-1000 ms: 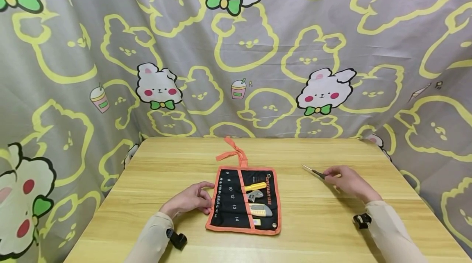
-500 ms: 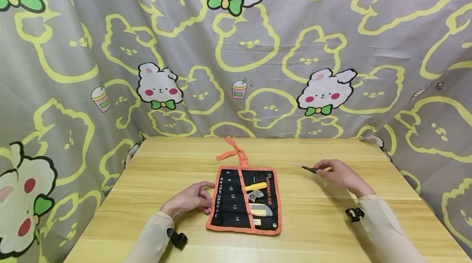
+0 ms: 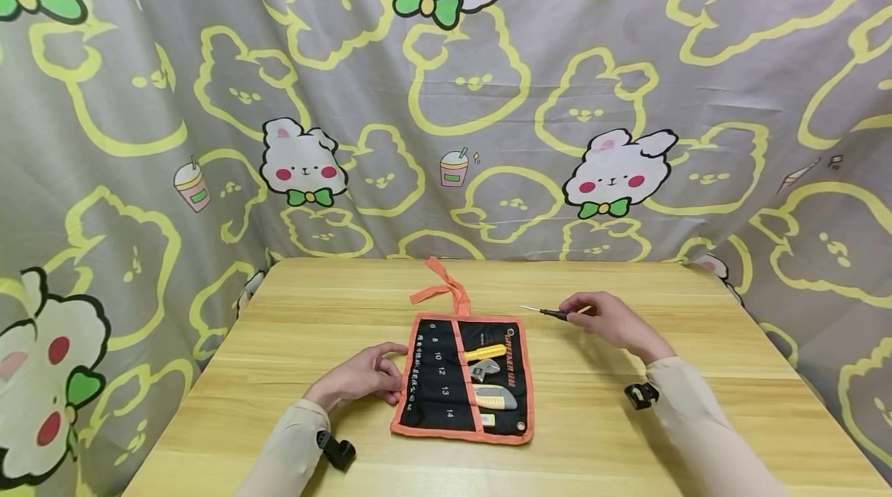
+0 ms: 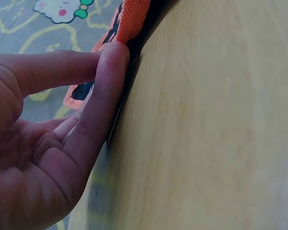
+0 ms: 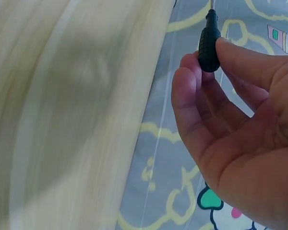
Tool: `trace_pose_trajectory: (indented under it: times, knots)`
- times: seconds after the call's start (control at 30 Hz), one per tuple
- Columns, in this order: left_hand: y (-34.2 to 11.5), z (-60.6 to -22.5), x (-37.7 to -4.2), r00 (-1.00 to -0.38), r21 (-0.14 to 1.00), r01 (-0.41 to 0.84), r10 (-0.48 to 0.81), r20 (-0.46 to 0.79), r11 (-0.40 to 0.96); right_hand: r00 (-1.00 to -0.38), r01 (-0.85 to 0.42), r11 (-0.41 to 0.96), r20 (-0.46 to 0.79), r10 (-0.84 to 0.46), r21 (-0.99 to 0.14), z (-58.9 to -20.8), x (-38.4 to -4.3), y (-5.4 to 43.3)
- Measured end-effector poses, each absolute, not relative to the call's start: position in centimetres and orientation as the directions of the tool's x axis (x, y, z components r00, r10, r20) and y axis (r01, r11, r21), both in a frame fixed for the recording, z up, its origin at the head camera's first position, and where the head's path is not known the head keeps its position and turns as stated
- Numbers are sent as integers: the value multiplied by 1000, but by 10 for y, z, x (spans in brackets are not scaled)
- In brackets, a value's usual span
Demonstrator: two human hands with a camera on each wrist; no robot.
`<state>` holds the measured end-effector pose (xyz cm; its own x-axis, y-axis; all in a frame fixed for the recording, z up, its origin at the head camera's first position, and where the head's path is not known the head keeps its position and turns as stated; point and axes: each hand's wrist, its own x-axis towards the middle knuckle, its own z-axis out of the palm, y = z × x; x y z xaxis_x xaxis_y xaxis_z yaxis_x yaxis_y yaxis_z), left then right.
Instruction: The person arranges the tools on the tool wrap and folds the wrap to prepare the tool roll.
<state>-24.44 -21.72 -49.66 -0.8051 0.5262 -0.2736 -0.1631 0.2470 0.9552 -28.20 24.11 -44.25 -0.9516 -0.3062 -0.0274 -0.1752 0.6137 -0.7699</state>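
Note:
A black tool pouch with orange trim (image 3: 446, 433) lies flat and unrolled at mid-table. My left hand (image 3: 358, 375) pinches its left edge; in the left wrist view thumb and finger meet at the orange binding (image 4: 134, 21). Between thumb and fingers, my right hand (image 3: 616, 324) holds a small screwdriver (image 3: 555, 314) by the end of its dark handle, above the table to the pouch's right. Its thin metal shaft points left, toward the pouch's upper right corner. Pouch pockets hold a yellow handle (image 3: 485, 352), an adjustable wrench (image 3: 484, 370) and a utility knife (image 3: 496, 398).
An orange tie strap (image 3: 456, 297) trails from the pouch's far edge. Low in the pouch a small yellow-and-white item (image 3: 486, 420) shows. Patterned curtains (image 3: 488, 118) surround the wooden table (image 3: 293, 303) at the back and sides.
My right hand has carried the screwdriver left toward the pouch, and its shaft has swung closer to level. The left hand stays at the pouch's edge.

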Motion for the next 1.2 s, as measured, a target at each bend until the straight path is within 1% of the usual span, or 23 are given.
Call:
trace_pose_trajectory:
  times: [0.17,0.4,0.6,0.73,0.97,1.2]
  knots:
    - [-217,-495,-245,-804,956,-160,530,-270,244,-953,-139,591,-55,-299,-794,-440,-287,230]
    - [-218,-498,-246,-808,951,-170,516,-284,258,-930,-155,548,-65,-361,-822,-445,-294,216]
    - [-218,-497,-246,-808,951,-175,514,-287,255,-914,-145,512,-83,-396,-847,-456,-299,207]
    - [-218,-497,-245,-807,952,-171,518,-283,253,-906,-147,517,-94,-413,-843,-462,-301,201]
    - [-218,-498,-246,-807,953,-172,520,-281,249,-900,-150,537,-110,-422,-830,-461,-301,190]
    - [-217,-498,-244,-809,951,-178,512,-288,255,-891,-192,544,-87,-446,-817,-466,-302,177]
